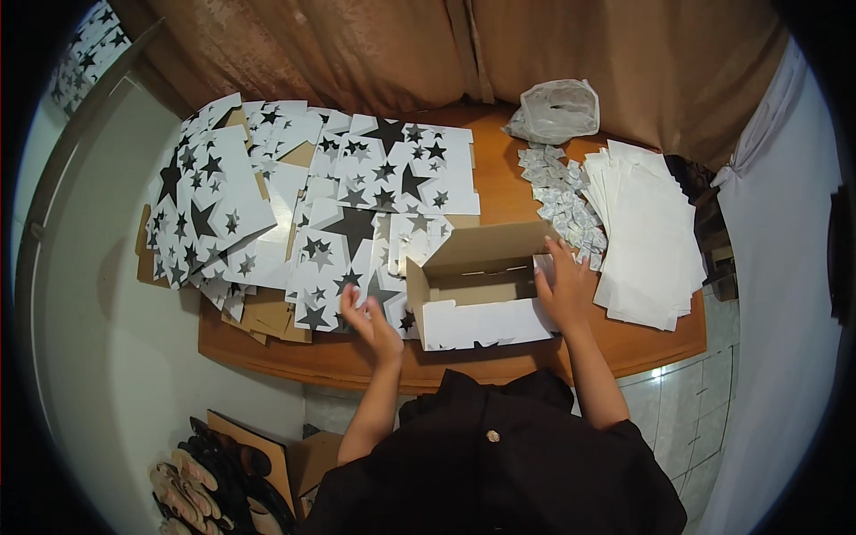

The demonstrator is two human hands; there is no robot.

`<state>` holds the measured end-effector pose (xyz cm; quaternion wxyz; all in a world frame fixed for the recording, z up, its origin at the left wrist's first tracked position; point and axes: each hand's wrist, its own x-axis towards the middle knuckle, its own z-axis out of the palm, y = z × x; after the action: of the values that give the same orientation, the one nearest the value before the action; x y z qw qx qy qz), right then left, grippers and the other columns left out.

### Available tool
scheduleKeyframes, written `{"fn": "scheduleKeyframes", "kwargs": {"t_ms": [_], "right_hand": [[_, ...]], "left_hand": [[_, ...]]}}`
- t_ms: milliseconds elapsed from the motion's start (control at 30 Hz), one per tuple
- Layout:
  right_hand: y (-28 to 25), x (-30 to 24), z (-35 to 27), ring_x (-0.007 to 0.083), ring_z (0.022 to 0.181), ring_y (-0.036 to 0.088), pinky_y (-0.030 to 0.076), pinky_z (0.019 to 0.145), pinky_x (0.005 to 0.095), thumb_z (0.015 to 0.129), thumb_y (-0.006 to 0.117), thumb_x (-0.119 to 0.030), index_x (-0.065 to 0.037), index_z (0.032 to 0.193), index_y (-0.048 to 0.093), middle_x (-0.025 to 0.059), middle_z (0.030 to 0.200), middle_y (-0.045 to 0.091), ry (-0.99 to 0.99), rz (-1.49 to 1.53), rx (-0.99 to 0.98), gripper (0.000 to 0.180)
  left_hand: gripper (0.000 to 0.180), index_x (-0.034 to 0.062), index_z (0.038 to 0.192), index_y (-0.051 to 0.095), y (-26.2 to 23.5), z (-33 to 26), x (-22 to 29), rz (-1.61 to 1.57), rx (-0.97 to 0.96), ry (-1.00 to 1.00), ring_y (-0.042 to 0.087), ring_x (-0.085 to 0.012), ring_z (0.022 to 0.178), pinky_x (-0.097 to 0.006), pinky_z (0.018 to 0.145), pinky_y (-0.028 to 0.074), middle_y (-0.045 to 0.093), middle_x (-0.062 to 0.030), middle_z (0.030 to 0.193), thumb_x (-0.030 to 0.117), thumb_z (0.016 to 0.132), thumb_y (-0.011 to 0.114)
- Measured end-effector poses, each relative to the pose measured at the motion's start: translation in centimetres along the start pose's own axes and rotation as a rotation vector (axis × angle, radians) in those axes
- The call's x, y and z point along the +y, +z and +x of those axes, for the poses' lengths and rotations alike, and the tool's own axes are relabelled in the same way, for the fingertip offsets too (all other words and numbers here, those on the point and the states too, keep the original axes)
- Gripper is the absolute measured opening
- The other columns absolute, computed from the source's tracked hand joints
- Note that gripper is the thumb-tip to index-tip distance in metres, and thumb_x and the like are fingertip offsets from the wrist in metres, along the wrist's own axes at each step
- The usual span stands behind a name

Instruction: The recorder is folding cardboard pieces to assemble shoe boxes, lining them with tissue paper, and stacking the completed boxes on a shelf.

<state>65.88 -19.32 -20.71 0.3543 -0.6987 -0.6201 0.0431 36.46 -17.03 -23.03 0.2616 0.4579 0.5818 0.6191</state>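
Table: wooden, orange-brown, rounded front edge, set against the curtain. Curtain: tan, hanging in folds across the whole back. Wall: pale, plain, on the left. Floor: light tiles with a glint of reflected light (lower right). White cloth: draped at right. Shoes: a dark heap on the floor, lower left.

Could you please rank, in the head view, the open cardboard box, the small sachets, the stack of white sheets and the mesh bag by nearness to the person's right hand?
From the right hand:
1. Open cardboard box: touched, on its left.
2. Small sachets: just beyond the fingertips.
3. Stack of white sheets: to its right.
4. Mesh bag: far edge of the table, by the curtain.
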Motion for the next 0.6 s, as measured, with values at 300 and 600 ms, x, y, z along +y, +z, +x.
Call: {"fn": "scheduleKeyframes", "kwargs": {"t_ms": [300, 600], "right_hand": [[0.8, 0.6, -1.1, 0.0299, 0.134, 0.03, 0.014, 0.105, 0.061, 0.083, 0.057, -0.023, -0.015, 0.138, 0.038, 0.011, 0.137, 0.04, -0.04, -0.069, -0.152, 0.058], [1.0, 0.6, -1.4, 0.0297, 0.133, 0.03, 0.016, 0.103, 0.0636, 0.079, 0.061, -0.024, -0.015, 0.136, 0.04, 0.0098, 0.137, 0.04, -0.051, -0.056, -0.126, 0.061]], "left_hand": [[0.098, -0.002, 0.142, 0.014, 4.3, -1.3, -3.3, 0.086, -0.51, -0.303, 0.028, -0.0365, 0.131, -0.044, 0.106, 0.026, 0.022, -0.0283, 0.142, 0.024, 0.071, 0.077], [0.077, -0.0042, 0.139, 0.023, 4.6, -1.8, -2.3, 0.292, -0.604, -0.201, 0.047, -0.0327, 0.12, -0.036, 0.1, 0.036, 0.047, -0.0267, 0.128, 0.018, 0.08, 0.068]]}}
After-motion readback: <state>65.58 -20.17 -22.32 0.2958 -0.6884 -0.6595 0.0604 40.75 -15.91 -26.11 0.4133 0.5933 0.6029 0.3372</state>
